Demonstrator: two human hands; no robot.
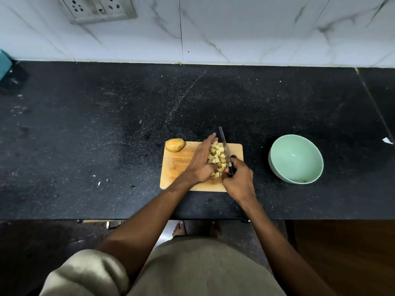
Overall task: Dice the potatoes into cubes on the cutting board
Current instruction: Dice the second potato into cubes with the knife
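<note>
A wooden cutting board [175, 167] lies on the black counter. A pile of pale potato cubes [217, 157] sits on its right half. My left hand [199, 162] lies flat with straight fingers against the left side of the pile. My right hand [238, 181] grips the black handle of a knife [224, 146]; the blade stands along the right side of the cubes, tip pointing away from me. One whole unpeeled potato [174, 145] rests on the board's far left corner.
An empty mint-green bowl [296, 159] stands on the counter to the right of the board. Small scraps [106, 180] lie left of the board. A white marble-tiled wall with a socket plate [98, 8] runs behind the counter. A teal object [4, 64] sits at far left.
</note>
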